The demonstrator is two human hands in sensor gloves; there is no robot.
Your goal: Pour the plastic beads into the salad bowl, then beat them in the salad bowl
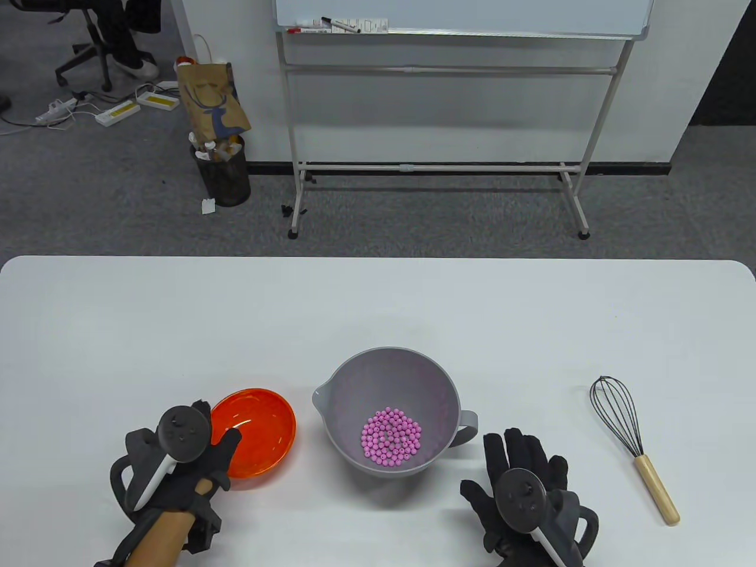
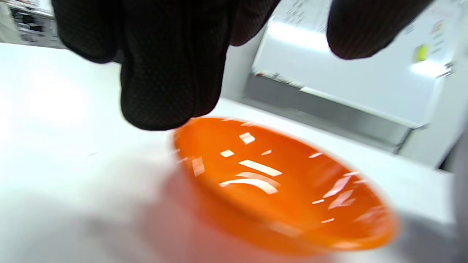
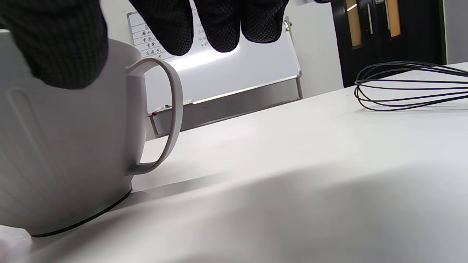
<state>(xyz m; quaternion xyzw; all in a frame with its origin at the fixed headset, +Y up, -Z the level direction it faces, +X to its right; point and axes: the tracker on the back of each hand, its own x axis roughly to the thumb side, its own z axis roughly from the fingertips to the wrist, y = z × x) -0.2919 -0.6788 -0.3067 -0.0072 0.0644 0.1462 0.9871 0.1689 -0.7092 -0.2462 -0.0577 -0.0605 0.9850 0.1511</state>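
The grey salad bowl (image 1: 342,390) stands at the table's middle front, with a heap of pink plastic beads (image 1: 391,436) on its bottom. To its left the orange bowl (image 1: 260,425) sits with nothing in it. My left hand (image 1: 214,431) is at that bowl's left rim; in the left wrist view its fingers (image 2: 161,73) hover just over the rim of the orange bowl (image 2: 278,190), with the thumb well apart and nothing held. My right hand (image 1: 508,466) lies flat with spread fingers, just right of the salad bowl's handle (image 3: 172,109). A black wire whisk (image 1: 632,443) with a wooden handle lies at the right.
The white table (image 1: 378,307) stretches bare behind the bowls. Beyond its far edge stand a whiteboard frame (image 1: 437,168) and a wire bin (image 1: 223,174) on the grey carpet. The whisk's wires (image 3: 409,84) lie to the right of my right hand.
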